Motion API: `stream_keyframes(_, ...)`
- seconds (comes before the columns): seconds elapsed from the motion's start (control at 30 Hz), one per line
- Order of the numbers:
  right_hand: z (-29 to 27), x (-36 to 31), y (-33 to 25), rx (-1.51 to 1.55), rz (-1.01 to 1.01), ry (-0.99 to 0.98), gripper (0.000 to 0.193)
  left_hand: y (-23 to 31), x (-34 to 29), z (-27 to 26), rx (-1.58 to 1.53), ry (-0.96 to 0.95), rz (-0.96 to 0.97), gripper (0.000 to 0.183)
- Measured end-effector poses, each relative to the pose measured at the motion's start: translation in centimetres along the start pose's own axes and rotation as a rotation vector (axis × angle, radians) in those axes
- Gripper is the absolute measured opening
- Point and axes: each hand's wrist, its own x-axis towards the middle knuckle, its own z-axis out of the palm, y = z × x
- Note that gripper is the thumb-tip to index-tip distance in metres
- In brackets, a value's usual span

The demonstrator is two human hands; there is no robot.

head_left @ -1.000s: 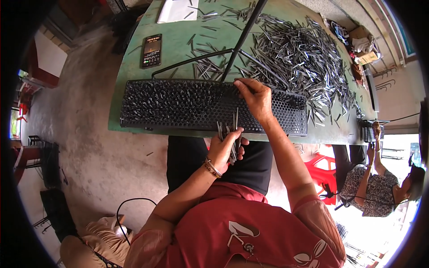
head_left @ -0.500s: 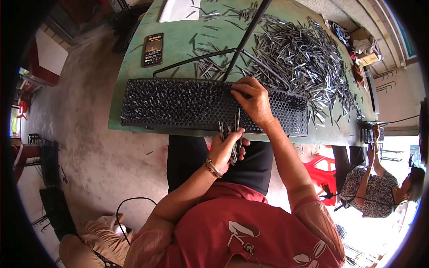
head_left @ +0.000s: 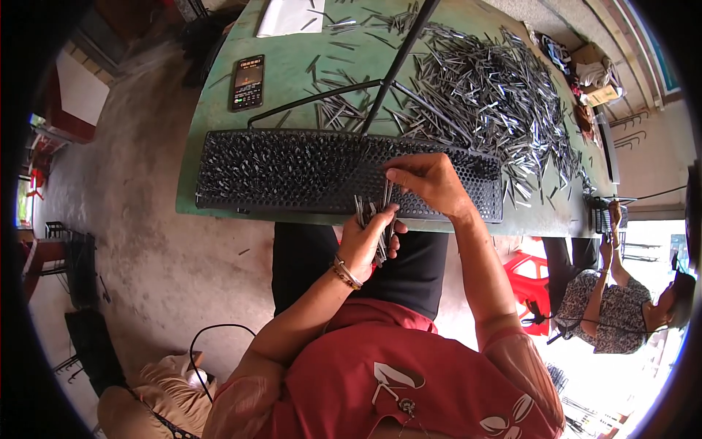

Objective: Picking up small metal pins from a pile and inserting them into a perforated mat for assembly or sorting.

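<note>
In my left hand, closed in front of the table edge, is a bundle of thin dark metal strips, their ends pointing up. Just above it, my right hand pinches the top of one strip that stands higher than the others. Behind both hands lies a long black perforated tray. Many upright strips fill the holes of its left part, while bare holes show toward the right. My right hand covers some of the tray's middle.
A black rod frame rises behind the tray. Loose strips are heaped on the green table, with a phone and a white sheet at left. A red stool and another person are at right.
My right hand has moved down and toward me, from over the tray's holes to the top of the bundle. My left hand stays nearly where it was, still holding the strips.
</note>
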Motion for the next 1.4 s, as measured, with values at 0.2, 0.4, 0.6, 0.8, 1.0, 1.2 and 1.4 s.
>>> stream_keyframes(0.2,-0.7,1.3,-0.3,0.101,-0.039,0.192,0.020,-0.1,0.3,-0.3,-0.036,0.007,-0.044,0.020)
stream_keyframes(0.4,0.5,3.8,2.4,-0.182,-0.297,0.443,0.018,-0.9,0.5,-0.5,-0.006,-0.013,-0.110,0.023)
stream_keyframes(0.6,0.6,4.1,4.1,-0.552,-0.604,0.451,0.021,-0.9,0.6,-0.6,-0.018,-0.032,-0.123,0.022)
stream_keyframes(0.8,0.6,3.3,3.2,-0.750,-0.695,0.399,0.022,-0.6,0.2,-0.5,0.033,-0.041,-0.087,0.025)
stream_keyframes(1.0,0.8,3.1,3.3,-0.827,-0.675,0.421,0.023,-0.6,0.1,-0.4,0.024,-0.049,-0.053,0.025)
stream_keyframes(1.2,0.8,2.8,3.3,-0.804,-0.653,0.430,0.023,-0.7,0.3,-0.6,0.017,-0.058,-0.054,0.024)
stream_keyframes(1.4,0.7,0.4,0.7,-0.187,-0.088,0.135,0.028,-0.3,0.1,-0.6,0.012,-0.056,-0.012,0.023)
